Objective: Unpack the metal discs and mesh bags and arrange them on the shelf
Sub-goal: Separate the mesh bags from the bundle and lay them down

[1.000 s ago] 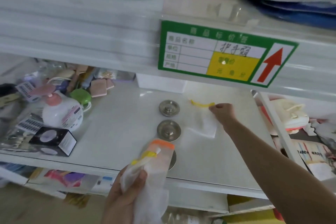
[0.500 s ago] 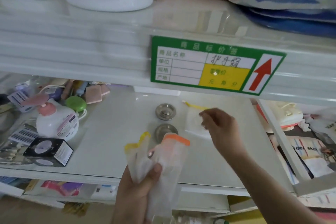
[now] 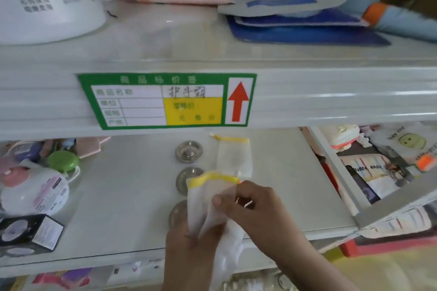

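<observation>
Over the front of the white shelf (image 3: 123, 198), the left hand (image 3: 189, 250) clutches a white, yellow-trimmed mesh bag (image 3: 208, 198) upright while the right hand (image 3: 255, 210) pinches its side, nearer the open spot beside the flat mesh bag (image 3: 234, 156) behind.

The right hand (image 3: 255, 205) has let go of the mesh bag on the shelf (image 3: 234, 156) and come back to meet the left hand (image 3: 189, 250). Now both hands pinch the yellow-edged mesh bag (image 3: 208, 198) (before, only the left one held it). It now hides part of the middle metal disc (image 3: 186, 178).
</observation>
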Demonstrator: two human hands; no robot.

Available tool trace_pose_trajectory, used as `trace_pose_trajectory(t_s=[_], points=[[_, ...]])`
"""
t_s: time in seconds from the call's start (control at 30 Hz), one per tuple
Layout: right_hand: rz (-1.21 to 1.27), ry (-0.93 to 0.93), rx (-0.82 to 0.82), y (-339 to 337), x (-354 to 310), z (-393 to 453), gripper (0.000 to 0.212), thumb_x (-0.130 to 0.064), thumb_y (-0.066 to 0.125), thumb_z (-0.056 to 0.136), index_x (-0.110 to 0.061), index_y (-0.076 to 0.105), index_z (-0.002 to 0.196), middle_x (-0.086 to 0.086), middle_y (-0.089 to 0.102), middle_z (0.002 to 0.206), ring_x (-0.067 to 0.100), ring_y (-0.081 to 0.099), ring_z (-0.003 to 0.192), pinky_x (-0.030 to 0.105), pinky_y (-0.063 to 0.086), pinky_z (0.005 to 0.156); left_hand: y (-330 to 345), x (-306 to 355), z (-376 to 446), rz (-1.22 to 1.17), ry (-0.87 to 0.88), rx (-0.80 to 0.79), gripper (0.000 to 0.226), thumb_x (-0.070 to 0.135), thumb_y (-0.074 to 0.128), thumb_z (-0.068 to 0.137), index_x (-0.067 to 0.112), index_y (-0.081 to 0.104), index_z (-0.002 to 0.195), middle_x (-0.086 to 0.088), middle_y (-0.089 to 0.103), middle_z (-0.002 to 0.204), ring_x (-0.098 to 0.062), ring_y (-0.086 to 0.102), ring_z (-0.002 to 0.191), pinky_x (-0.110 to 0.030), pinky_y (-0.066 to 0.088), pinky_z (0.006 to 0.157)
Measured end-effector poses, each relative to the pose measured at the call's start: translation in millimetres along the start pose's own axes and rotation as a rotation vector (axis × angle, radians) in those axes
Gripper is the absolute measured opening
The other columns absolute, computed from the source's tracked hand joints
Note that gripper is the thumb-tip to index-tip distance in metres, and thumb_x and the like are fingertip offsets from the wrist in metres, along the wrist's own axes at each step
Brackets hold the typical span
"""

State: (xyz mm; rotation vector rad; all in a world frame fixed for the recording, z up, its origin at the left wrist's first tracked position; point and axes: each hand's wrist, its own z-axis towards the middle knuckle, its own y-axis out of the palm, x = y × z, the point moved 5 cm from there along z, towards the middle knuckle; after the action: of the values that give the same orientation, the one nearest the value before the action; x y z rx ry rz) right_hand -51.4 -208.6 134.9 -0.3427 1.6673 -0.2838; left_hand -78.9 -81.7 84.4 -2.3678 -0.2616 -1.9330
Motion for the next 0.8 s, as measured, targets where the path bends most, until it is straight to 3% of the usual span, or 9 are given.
trace_pose_trajectory(t_s=[0.1,0.17,0.23,0.37,0.43,0.53,0.6,0.67,0.8], points=[[0.091,-0.07,0.075,-6,5,-3,0.009,-0.029,0.076,0.083,-0.031,0.076,0.074,-0.005,0.069,0.078,0.003,0.052,0.061,0.017,0.044,0.063,-1,-4,1,0.037,-0.045,0.015,0.024,0.025,0.085,0.07,0.023,0.074,0.091,0.004,0.079,0.073,-0.005,0.074,0.065,-0.018,0.052,0.056],[0.139,-0.103,0.104,-7,7,-5,0.012,-0.032,0.072,0.088,-0.024,0.075,0.08,-0.002,0.075,0.085,0.012,0.065,0.074,0.033,0.054,0.076,-2,-5,3,0.056,-0.043,-0.021,0.022,0.018,0.085,0.071,0.032,0.076,0.086,0.004,0.079,0.075,-0.006,0.073,0.064,-0.015,0.051,0.052],[0.298,-0.132,0.115,-9,8,-6,0.021,-0.031,0.066,0.094,-0.012,0.072,0.086,0.009,0.078,0.09,0.027,0.072,0.088,0.047,0.056,0.087,-3,-3,5,-0.012,0.01,-0.044,0.024,0.031,0.089,0.061,0.042,0.078,0.079,-0.002,0.079,0.086,-0.008,0.074,0.069,-0.017,0.054,0.058],[0.886,-0.015,0.084,-23,11,0,0.019,-0.018,0.054,0.093,-0.002,0.061,0.089,0.024,0.075,0.086,0.03,0.074,0.075,0.036,0.062,0.073,-14,-3,9,-0.404,-0.003,0.083,0.085,0.072,0.084,0.032,0.015,0.081,0.095,-0.024,0.072,0.114,-0.036,0.07,0.102,-0.051,0.053,0.091],[0.888,0.015,0.146,-45,16,7,0.018,-0.02,0.057,0.092,-0.004,0.065,0.092,0.014,0.074,0.08,0.021,0.07,0.068,0.03,0.06,0.067,-22,0,13,-0.425,0.036,0.153,0.075,0.064,0.088,0.042,0.013,0.08,0.096,-0.022,0.071,0.116,-0.035,0.069,0.104,-0.049,0.053,0.093],[0.496,0.091,0.324,-93,28,23,0.022,-0.025,0.062,0.094,-0.005,0.072,0.097,0.017,0.074,0.085,0.02,0.068,0.073,0.036,0.057,0.071,-46,-3,19,-0.435,0.124,0.329,0.032,0.025,0.086,0.068,0.012,0.079,0.096,-0.021,0.07,0.118,-0.035,0.065,0.111,-0.057,0.043,0.106],[0.11,0.106,0.453,-128,37,42,0.019,-0.027,0.064,0.093,-0.014,0.075,0.1,0.025,0.071,0.084,0.022,0.061,0.065,0.035,0.051,0.063,-59,-13,20,-0.414,0.143,0.38,0.027,0.013,0.079,0.07,0.013,0.078,0.097,-0.025,0.068,0.117,-0.037,0.064,0.109,-0.062,0.039,0.108],[-0.179,0.047,0.553,-156,42,68,0.02,-0.025,0.062,0.093,-0.012,0.075,0.102,0.022,0.065,0.072,0.025,0.053,0.058,0.03,0.044,0.059,-67,-20,19,-0.395,0.149,0.395,0.024,0.011,0.077,0.072,0.016,0.079,0.095,-0.024,0.07,0.114,-0.04,0.064,0.112,-0.063,0.04,0.107],[-0.776,-0.007,0.634,-169,52,130,0.028,-0.015,0.047,0.091,-0.005,0.068,0.075,0.025,0.065,0.07,0.041,0.058,0.065,0.037,0.044,0.061,-77,-32,10,-0.413,0.124,0.417,0.028,0.027,0.084,0.065,0.02,0.08,0.091,-0.011,0.076,0.107,-0.033,0.066,0.113,-0.058,0.042,0.106]])
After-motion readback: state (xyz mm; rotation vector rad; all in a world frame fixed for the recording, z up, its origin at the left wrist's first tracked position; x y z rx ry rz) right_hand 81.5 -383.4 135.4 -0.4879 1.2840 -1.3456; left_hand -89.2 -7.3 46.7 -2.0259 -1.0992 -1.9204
